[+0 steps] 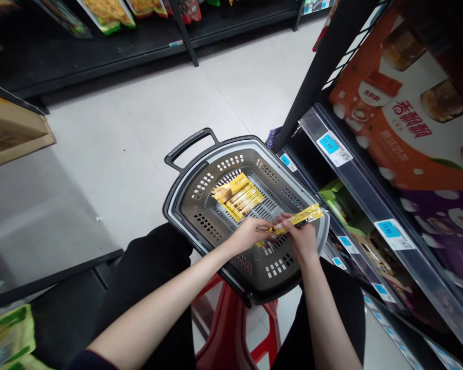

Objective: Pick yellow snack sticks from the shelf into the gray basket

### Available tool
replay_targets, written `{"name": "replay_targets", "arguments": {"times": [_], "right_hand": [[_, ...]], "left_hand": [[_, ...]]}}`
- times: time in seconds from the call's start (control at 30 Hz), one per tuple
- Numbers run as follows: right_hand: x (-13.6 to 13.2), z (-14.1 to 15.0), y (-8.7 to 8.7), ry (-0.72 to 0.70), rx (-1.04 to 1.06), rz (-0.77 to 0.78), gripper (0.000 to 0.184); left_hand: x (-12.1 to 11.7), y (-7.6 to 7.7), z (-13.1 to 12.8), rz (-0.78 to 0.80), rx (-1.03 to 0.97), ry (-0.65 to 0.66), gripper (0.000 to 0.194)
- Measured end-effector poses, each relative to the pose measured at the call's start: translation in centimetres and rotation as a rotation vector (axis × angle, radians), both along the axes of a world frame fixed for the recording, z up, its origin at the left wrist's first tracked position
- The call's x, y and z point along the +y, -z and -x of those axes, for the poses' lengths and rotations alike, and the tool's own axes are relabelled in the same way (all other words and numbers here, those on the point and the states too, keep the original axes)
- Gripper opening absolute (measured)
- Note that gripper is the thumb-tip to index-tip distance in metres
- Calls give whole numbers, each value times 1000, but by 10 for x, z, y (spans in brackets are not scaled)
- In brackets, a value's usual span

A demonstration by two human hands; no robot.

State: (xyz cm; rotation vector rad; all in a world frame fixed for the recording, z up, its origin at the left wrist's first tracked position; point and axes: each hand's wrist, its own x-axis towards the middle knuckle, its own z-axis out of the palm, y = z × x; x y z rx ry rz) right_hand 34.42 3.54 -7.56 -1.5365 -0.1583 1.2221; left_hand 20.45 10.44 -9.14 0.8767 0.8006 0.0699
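Observation:
Both my hands hold a slim yellow sachet [310, 213] above the right part of a grey shopping basket [200, 205]. My left hand [252, 234] pinches its near left end. Closed around its middle is my right hand [301, 237], and the far end sticks out to the right near the basket rim. Inside the basket, toward the far side, several yellow sachets [241, 198] lie side by side on the slotted floor. The print on the held sachet is too small to read, and part of it is hidden by my fingers.
Under the basket is a red plastic stool [226, 329]. Store shelves [355, 169] with blue price tags run close along the right, holding boxed drinks. A dark shelf [100, 56] with bagged snacks stands across the pale floor [139, 113]. A cardboard box [15, 128] juts in at left.

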Motion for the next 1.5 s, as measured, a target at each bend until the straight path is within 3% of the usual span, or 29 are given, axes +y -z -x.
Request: {"name": "replay_targets", "arguments": {"times": [0.23, 0.43, 0.63, 0.73, 0.8, 0.9, 0.97, 1.1, 1.27, 1.4, 1.5], "right_hand": [[-10, -38, -2, 285, -124, -62, 25], [-13, -40, 3, 339, -242, -27, 26], [-13, -41, 4, 352, -274, -43, 25], [-12, -40, 3, 324, -323, -74, 27], [-12, -40, 0, 306, -300, -110, 29], [-13, -41, -8, 249, -158, -209, 31], [-15, -42, -13, 194, -71, -270, 32], [-14, -39, -20, 128, -44, -296, 49], [-6, -19, -11, -70, 5, -87, 51], [0, 1, -5, -217, -8, 38, 43], [2, 7, -2, -193, -85, 71, 37]], "left_hand": [[2, 5, 1, 19, -6, 133, 40], [6, -4, 1, -16, -76, 285, 31], [9, -11, 1, 0, -89, 275, 28], [10, -13, 4, 102, -124, 244, 32], [10, -14, 8, 274, -175, 233, 34], [8, -14, 13, 552, -240, 198, 39], [7, -13, 14, 590, -229, 171, 37], [7, -11, 9, 345, -163, 150, 31], [7, -7, 0, -53, -8, 39, 31], [6, -1, -1, -55, 14, -17, 36], [7, 2, 0, -40, 24, -14, 37]]}}
